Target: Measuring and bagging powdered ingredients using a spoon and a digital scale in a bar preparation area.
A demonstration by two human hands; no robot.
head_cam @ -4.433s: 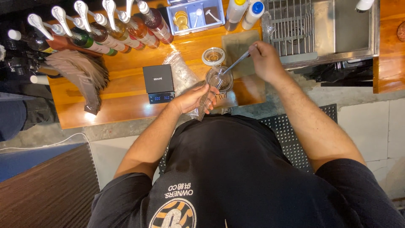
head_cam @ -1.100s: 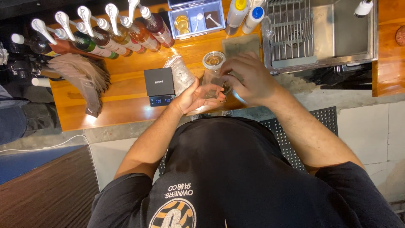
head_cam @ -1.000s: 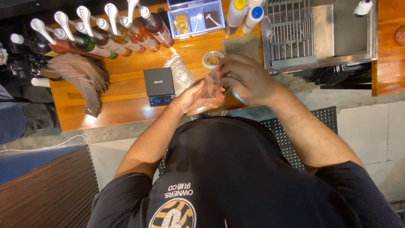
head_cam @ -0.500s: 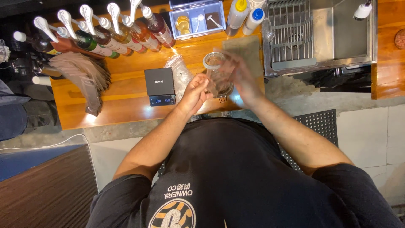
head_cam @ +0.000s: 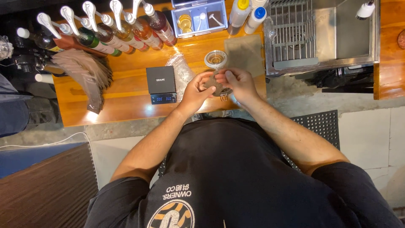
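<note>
Both my hands meet over the front edge of a wooden counter (head_cam: 126, 105). My left hand (head_cam: 197, 89) and my right hand (head_cam: 238, 82) grip a small glass jar (head_cam: 217, 88) with brown contents between them; my fingers hide most of it. A small metal clasp (head_cam: 224, 97) shows under the jar. Just behind my hands stands a small round glass cup (head_cam: 215, 59) with amber liquid. A black digital scale (head_cam: 161, 83) with a lit display sits left of my left hand, and a crumpled clear plastic bag (head_cam: 182, 71) lies between them.
Pourer-topped bottles (head_cam: 114, 29) line the back left. A blue compartment box (head_cam: 197, 17) and two squeeze bottles (head_cam: 247, 16) stand behind. A steel sink (head_cam: 350, 33) with a wire rack (head_cam: 293, 33) is at right. Brown paper bags (head_cam: 84, 76) lie at left, a grey mat (head_cam: 244, 50) nearby.
My right hand first stirred in the jar with a long spoon. Both hands then lifted the jar toward the cup; it now sits lower, nearer the front edge.
</note>
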